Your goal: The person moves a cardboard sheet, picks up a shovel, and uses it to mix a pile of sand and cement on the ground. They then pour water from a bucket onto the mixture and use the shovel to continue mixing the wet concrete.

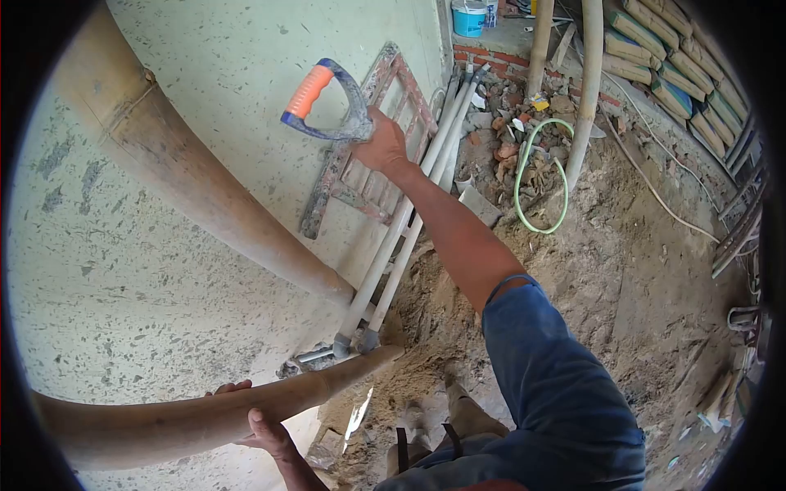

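While the left hand [270, 431] wraps the lower pole [176, 424], the right hand [382, 144] clasps the handle [309, 92] by its neck, beyond that pole; a firm wrist should curb twisting, a steady left hold aid balance.

2 hands [380, 146], 4 bamboo poles [188, 419], 1 hose [519, 190]

Frame [322, 190] against wall [205, 286], pipes [399, 219] right of it. Rubble [506, 154] at ground's [622, 270] far edge, hose [517, 182] on it. Bags [643, 37] stacked far right, bucket [469, 21] left of them.
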Demonstrator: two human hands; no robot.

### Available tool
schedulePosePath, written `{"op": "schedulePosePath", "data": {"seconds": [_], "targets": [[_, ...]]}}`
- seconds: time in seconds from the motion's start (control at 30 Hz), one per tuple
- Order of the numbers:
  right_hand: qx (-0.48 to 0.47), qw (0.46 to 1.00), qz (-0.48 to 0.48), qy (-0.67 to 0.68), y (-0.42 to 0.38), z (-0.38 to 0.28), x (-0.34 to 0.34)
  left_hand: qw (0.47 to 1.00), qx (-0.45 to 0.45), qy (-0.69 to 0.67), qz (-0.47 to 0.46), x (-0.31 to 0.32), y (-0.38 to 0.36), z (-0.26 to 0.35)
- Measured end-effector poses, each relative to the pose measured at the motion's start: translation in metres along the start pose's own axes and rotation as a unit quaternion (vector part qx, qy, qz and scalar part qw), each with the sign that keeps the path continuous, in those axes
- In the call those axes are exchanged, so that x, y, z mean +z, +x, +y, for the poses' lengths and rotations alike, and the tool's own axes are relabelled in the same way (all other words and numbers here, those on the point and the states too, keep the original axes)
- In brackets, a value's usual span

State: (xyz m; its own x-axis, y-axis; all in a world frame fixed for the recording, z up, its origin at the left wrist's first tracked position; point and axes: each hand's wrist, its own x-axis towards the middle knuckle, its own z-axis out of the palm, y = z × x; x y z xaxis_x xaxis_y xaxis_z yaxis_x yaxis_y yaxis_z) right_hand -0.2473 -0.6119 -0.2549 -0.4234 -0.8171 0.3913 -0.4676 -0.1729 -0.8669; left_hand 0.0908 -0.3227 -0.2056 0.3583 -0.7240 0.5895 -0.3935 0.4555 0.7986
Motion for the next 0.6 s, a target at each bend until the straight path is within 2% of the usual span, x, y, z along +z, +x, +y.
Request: {"op": "schedulePosePath", "data": {"seconds": [0.07,0.1,0.17,0.2,0.23,0.27,0.33,0.4,0.43,0.47,0.5,0.53,0.57,0.6], "targets": [[-0.097,0.989,0.092,0.059,0.003,0.005,-0.059,1.0,0.002,-0.004,0.003,-0.002,0.002,-0.001],[-0.076,0.988,0.11,0.073,-0.001,0.002,-0.096,1.0,0.002,0.002,-0.004,-0.003,0.002,-0.001],[-0.098,0.973,0.189,0.09,-0.017,0.005,-0.169,1.0,-0.003,0.002,-0.021,-0.001,0.0,0.002],[-0.067,0.965,0.223,0.12,-0.04,-0.002,-0.203,1.0,-0.009,-0.014,-0.002,0.004,0.001,0.005],[-0.125,0.952,0.277,0.039,-0.064,-0.006,-0.237,0.999,-0.018,-0.024,0.013,0.006,0.0,0.009],[-0.099,0.945,0.31,0.026,-0.098,-0.029,-0.267,1.0,-0.018,-0.018,-0.001,0.002,0.0,0.006],[-0.122,0.921,0.357,0.093,-0.166,-0.059,-0.312,0.999,0.002,-0.033,-0.017,0.002,-0.001,0.011],[-0.143,0.895,0.397,0.142,-0.237,-0.086,-0.346,0.997,0.006,-0.062,-0.039,0.004,-0.001,0.011],[-0.141,0.889,0.417,0.122,-0.272,-0.097,-0.358,0.997,0.006,-0.072,-0.021,0.003,0.0,0.009],[-0.152,0.886,0.405,0.168,-0.31,-0.114,-0.365,0.996,0.004,-0.086,-0.011,0.003,0.0,0.007],[-0.162,0.878,0.4,0.205,-0.352,-0.131,-0.372,0.999,0.004,-0.042,-0.014,-0.001,0.0,0.008],[-0.136,0.884,0.412,0.172,-0.392,-0.151,-0.372,1.0,0.008,-0.008,-0.029,-0.004,0.001,0.008],[-0.11,0.887,0.43,0.132,-0.428,-0.17,-0.369,0.998,0.042,0.041,0.021,-0.004,0.001,0.002],[-0.087,0.909,0.397,0.087,-0.468,-0.188,-0.368,1.0,0.016,0.018,0.002,-0.004,-0.005,0.011]]}}
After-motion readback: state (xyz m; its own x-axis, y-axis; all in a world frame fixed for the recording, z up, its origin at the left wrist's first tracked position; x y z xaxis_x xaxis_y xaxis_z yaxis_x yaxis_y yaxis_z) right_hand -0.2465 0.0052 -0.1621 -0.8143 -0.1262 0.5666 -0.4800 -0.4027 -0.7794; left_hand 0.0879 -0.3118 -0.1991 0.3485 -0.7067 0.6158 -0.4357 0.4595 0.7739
